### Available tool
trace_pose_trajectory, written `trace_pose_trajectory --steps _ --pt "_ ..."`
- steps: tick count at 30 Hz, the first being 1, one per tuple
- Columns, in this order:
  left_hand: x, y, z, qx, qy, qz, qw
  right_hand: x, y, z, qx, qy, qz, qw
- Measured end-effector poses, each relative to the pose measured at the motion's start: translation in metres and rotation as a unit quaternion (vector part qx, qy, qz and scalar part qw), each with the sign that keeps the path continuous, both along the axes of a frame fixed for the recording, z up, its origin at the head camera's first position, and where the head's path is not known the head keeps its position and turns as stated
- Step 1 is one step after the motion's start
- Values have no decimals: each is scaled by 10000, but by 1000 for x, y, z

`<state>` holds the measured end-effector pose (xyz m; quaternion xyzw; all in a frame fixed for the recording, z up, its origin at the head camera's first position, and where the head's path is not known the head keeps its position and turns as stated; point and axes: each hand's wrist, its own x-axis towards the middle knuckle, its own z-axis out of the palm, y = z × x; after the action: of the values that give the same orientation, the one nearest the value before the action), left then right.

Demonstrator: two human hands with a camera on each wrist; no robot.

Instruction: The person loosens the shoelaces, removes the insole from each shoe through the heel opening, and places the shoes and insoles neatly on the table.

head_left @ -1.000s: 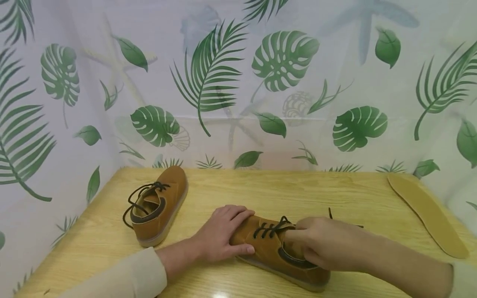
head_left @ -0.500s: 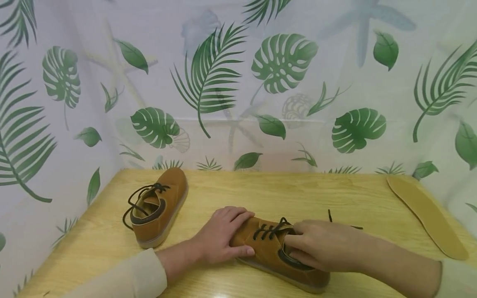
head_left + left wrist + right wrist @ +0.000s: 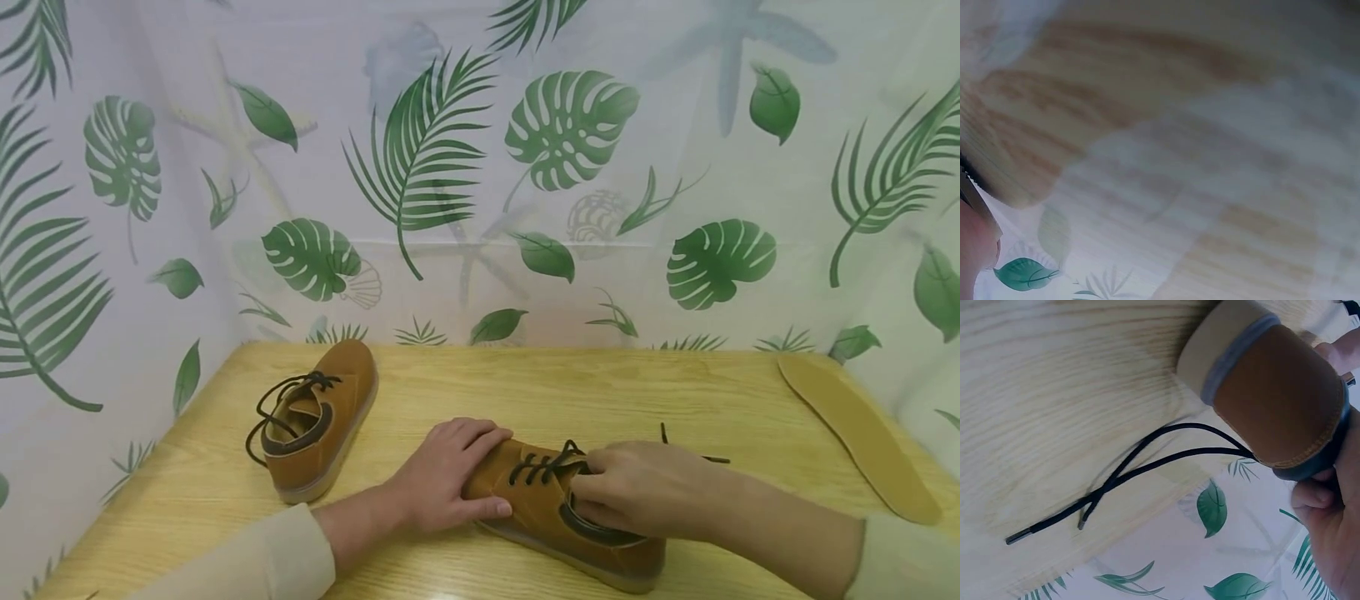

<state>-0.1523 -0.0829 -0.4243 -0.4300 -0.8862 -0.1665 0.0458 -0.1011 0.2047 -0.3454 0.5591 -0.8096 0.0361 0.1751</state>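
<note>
A brown lace-up shoe [image 3: 525, 492] lies on the table with its toe toward the left. My left hand [image 3: 446, 475] grips the toe, thumb on the near side and fingers over the top. Inside the shoe's opening are the fingers of my right hand [image 3: 637, 487]; the fingertips are hidden, so what they touch or pinch there cannot be seen. In the right wrist view the right hand [image 3: 1335, 531] is at the collar, beside the heel [image 3: 1285, 394]. Two black lace ends [image 3: 1091, 499] trail on the table. The left wrist view shows mostly blurred table.
A second brown shoe [image 3: 322, 425] stands at the back left, black laces looped over its opening. A flat tan insole [image 3: 858, 437] lies along the right side of the wooden table [image 3: 525, 379]. Leaf-printed cloth [image 3: 465, 167] surrounds the table.
My right hand has shifted slightly left within the shoe's opening, its wrist drawing a little lower. The left hand and the shoe have stayed in place.
</note>
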Motion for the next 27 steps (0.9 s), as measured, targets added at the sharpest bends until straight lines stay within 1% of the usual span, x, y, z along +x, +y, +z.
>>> trace_pose_trajectory --steps 2,4,7,10,13,17,25,27 --pt "0 0 0 17 11 -18 10000 -1 0 -2 -362 141 93 9992" --pt "0 -1 -1 38 9 -35 10000 -1 -1 -3 -694 13 130 9975" --pt "0 -2 -2 50 -38 -31 10000 -2 -1 -2 -1100 -584 65 9922" --pt "1 -2 -2 75 -69 -18 9999 -1 0 1 -1295 -1232 -84 9839" --pt "0 -1 -2 102 -54 -28 9999 0 3 6 -1357 -1572 -259 9779" --pt "0 -1 -2 103 -31 -50 9999 1 4 11 -1455 -1609 -332 9756" --pt "0 -1 -1 28 19 -74 10000 5 9 20 -1492 -1225 -711 9786" --pt "0 -1 0 -3 27 -64 10000 5 11 22 -1536 -1158 -743 9785"
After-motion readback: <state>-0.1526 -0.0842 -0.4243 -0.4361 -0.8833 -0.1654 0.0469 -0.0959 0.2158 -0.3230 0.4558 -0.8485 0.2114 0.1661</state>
